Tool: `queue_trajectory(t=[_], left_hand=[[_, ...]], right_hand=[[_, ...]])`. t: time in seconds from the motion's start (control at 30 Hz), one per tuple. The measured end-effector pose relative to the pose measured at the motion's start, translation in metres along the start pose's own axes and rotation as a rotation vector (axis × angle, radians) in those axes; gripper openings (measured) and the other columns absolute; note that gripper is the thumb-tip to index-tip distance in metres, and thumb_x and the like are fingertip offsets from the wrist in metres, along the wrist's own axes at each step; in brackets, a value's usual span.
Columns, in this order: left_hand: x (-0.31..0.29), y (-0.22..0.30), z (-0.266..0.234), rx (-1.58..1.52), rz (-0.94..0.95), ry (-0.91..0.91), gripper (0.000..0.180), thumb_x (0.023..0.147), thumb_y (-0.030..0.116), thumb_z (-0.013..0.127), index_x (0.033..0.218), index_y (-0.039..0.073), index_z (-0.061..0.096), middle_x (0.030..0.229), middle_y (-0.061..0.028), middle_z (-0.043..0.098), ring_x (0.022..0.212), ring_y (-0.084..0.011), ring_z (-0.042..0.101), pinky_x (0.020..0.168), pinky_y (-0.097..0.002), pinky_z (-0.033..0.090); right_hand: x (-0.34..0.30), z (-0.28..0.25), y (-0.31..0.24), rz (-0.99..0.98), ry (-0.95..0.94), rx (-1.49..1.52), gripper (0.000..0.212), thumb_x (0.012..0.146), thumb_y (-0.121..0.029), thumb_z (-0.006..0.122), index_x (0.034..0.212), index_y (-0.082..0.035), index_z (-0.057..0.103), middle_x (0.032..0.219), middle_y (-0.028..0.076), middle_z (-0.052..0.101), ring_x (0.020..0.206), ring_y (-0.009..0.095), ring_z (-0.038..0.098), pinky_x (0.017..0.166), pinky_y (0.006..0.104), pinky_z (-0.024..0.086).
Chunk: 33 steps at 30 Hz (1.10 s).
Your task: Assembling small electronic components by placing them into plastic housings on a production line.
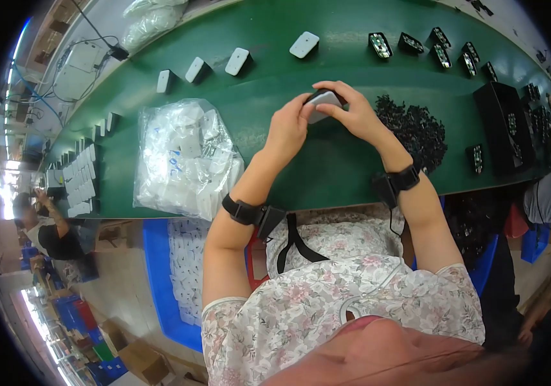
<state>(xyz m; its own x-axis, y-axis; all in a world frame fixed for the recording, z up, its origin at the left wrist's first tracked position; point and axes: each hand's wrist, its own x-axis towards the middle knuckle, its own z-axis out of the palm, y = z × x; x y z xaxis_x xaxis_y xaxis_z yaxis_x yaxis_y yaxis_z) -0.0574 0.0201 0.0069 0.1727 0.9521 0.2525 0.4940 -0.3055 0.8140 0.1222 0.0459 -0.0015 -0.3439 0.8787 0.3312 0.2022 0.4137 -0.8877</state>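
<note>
Over the middle of the green table, both my hands hold one small box-shaped device (324, 105) with a white face and a black body. My left hand (288, 128) grips its left side, with the thumb at the white face. On the other side, my right hand (351, 110) has its fingers around the top edge and its thumb on the front. The fingers hide part of the device. Left of my hands lies a clear plastic bag (182, 161) of white parts. A heap of small black parts (412, 132) lies beside my right forearm.
Similar white-faced devices (238, 62) stand along the far side of the green table (262, 83). Black housings with circuit boards (380, 45) lie at the far right, near a black bin (504, 125). A blue crate (159, 283) stands below the table edge. Other people work at both sides.
</note>
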Motion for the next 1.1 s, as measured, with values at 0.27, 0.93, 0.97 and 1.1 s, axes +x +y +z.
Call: queue_trajectory(t=[0.27,0.93,0.97,1.1], left_hand=[[0.067,0.018,0.041,-0.166,-0.145,-0.018,0.025,0.094,0.017,0.049,0.107,-0.003,0.057,0.083,-0.0167,0.066,0.063,-0.0219,0.063,0.055,-0.0304,0.048],[0.151,0.02,0.083,0.32,-0.292,0.191,0.047,0.086,0.038,0.059,0.105,-0.001,0.041,0.084,-0.0231,0.064,0.082,-0.0419,0.063,0.07,-0.0478,0.049],[0.131,0.024,0.071,0.302,-0.201,0.252,0.043,0.086,0.037,0.06,0.106,0.002,0.043,0.079,-0.0216,0.064,0.077,-0.0425,0.062,0.065,-0.0483,0.048],[0.029,0.052,0.018,0.414,0.092,0.174,0.028,0.087,0.034,0.06,0.092,0.008,0.051,0.069,-0.012,0.062,0.068,-0.0334,0.062,0.057,-0.0434,0.048]], right_hand=[[0.005,-0.043,-0.006,-0.105,0.442,-0.108,0.038,0.09,-0.023,0.061,0.123,-0.004,0.053,0.11,0.007,0.06,0.096,0.016,0.058,0.085,0.0312,0.045],[-0.025,-0.085,0.01,0.323,-0.018,-0.841,0.023,0.072,-0.012,0.072,0.083,-0.003,0.053,0.081,0.013,0.057,0.077,0.032,0.056,0.067,0.039,0.044],[-0.023,-0.083,0.012,0.305,-0.022,-0.835,0.022,0.073,-0.011,0.071,0.083,-0.003,0.053,0.081,0.013,0.057,0.076,0.033,0.056,0.067,0.0389,0.044],[-0.021,-0.083,0.002,0.336,-0.012,-0.894,0.019,0.078,-0.017,0.068,0.082,-0.004,0.054,0.081,0.011,0.059,0.076,0.03,0.057,0.066,0.0382,0.044]])
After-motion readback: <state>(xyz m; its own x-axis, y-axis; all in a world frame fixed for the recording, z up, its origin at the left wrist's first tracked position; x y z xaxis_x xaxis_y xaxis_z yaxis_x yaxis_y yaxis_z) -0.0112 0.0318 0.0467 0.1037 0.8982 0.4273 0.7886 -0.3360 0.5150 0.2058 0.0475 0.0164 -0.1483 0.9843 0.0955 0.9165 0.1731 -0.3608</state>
